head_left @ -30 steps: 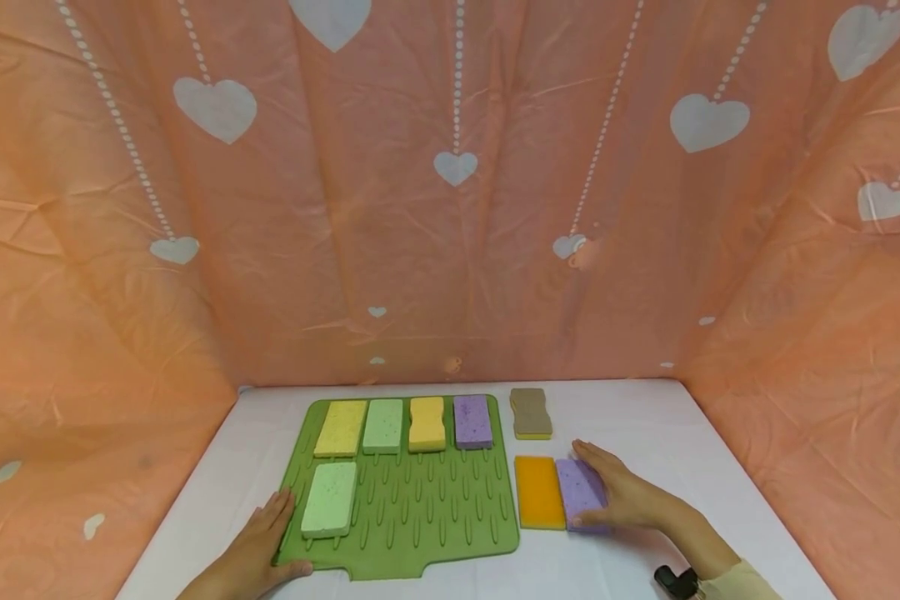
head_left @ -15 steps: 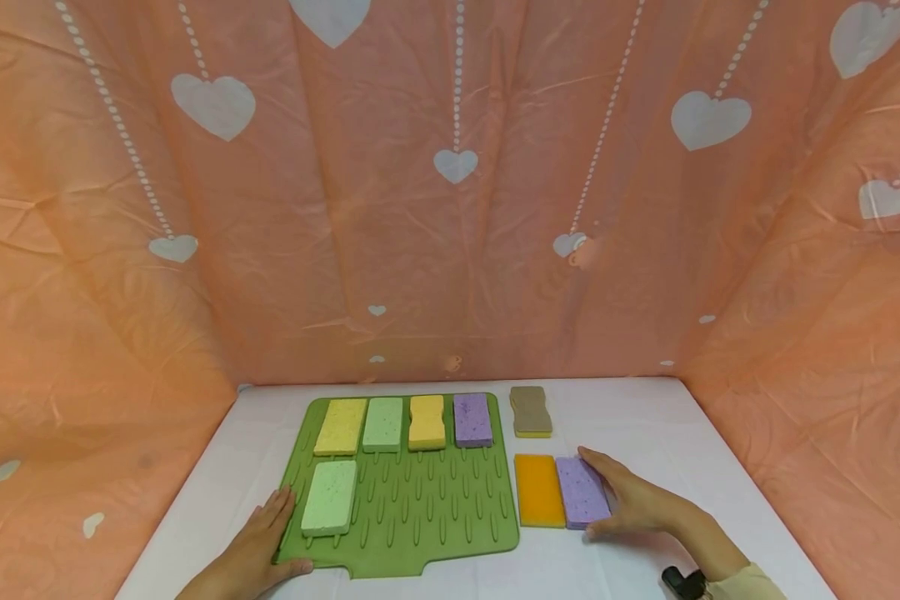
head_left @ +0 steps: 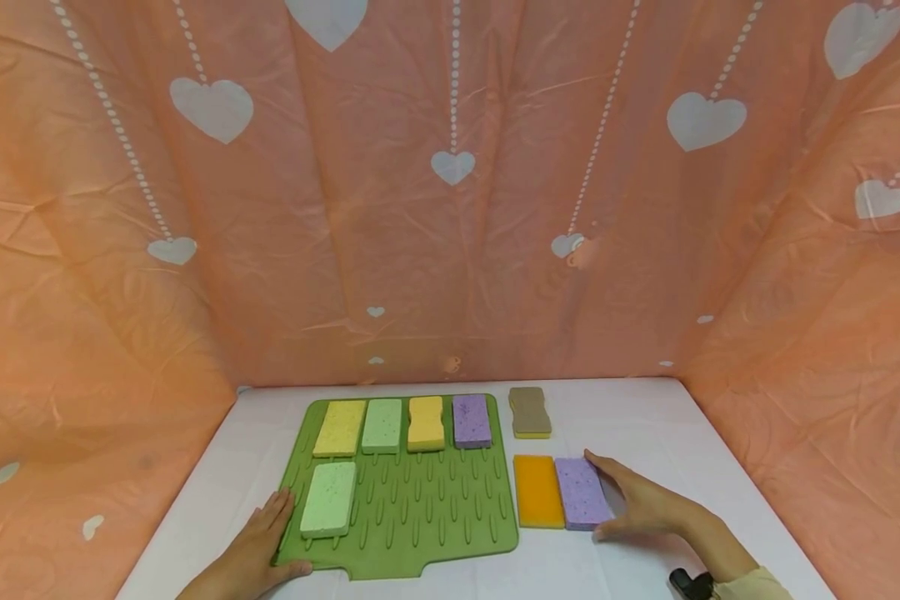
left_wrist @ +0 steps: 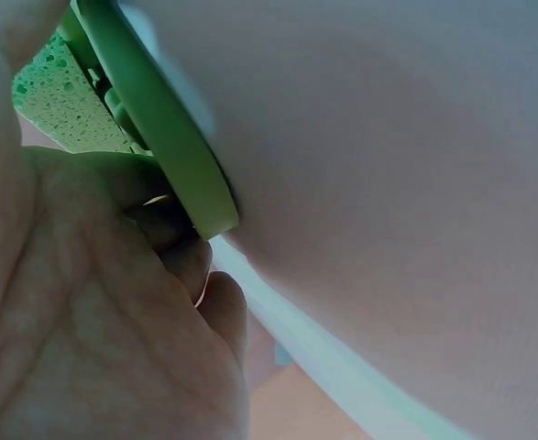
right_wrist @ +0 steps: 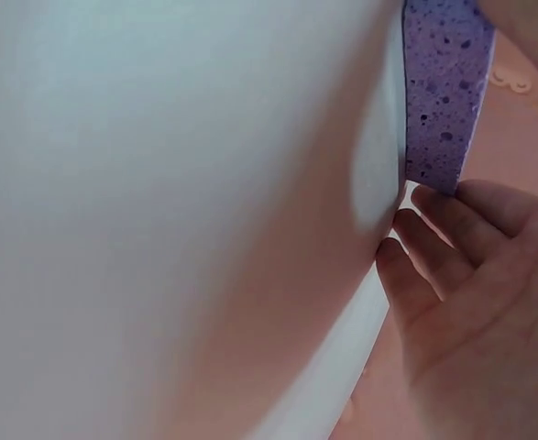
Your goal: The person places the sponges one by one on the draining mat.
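Note:
A green ridged mat [head_left: 420, 517] lies on the table. My left hand [head_left: 255, 542] rests at its front left corner, fingers along the left edge and thumb by the front edge. Its fingertips sit right at the mat's rim in the left wrist view. A light green sponge [head_left: 330, 500] lies on the mat close to that hand. Right of the mat, a purple sponge [head_left: 581, 496] lies flat beside an orange sponge [head_left: 538, 492]. My right hand [head_left: 641, 504] is at the purple sponge's right side, thumb and fingers spread apart. In the right wrist view the fingers extend toward the purple sponge's end.
Along the mat's back row lie a yellow sponge [head_left: 340, 429], a pale green sponge [head_left: 382, 427], a wavy-sided yellow sponge [head_left: 426, 423] and another purple sponge [head_left: 472, 421]. A grey-topped sponge [head_left: 530, 411] lies behind the orange one. Orange curtains [head_left: 450, 275] enclose the white table [head_left: 645, 417].
My right hand has drawn back to the right, its thumb and fingers coming off the top of the purple sponge. The left hand and the sponges stay put.

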Tool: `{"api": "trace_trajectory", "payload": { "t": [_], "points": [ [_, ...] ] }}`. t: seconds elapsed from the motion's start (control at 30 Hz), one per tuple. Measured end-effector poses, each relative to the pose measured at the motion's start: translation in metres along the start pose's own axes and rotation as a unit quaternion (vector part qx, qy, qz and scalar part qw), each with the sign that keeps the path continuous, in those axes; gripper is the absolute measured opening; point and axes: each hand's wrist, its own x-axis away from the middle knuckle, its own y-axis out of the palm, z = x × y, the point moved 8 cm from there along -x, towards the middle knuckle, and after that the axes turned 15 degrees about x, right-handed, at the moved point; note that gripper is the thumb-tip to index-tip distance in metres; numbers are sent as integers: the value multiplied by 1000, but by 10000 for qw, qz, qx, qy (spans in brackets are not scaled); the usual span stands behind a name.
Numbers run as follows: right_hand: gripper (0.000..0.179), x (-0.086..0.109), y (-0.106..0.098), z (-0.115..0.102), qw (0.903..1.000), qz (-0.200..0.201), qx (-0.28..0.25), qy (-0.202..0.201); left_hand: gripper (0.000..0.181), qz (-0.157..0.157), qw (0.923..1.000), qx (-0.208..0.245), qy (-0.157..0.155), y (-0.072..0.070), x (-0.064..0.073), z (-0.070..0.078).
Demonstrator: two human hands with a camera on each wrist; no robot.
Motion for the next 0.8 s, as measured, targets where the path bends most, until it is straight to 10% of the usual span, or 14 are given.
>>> {"api": "trace_trajectory", "payload": {
  "t": [0.8],
  "points": [
    [107, 3, -16, 10, 9979, 615, 81, -173, 120, -63, 9995, 127, -271, -2, 0, -4]
  ]
}}
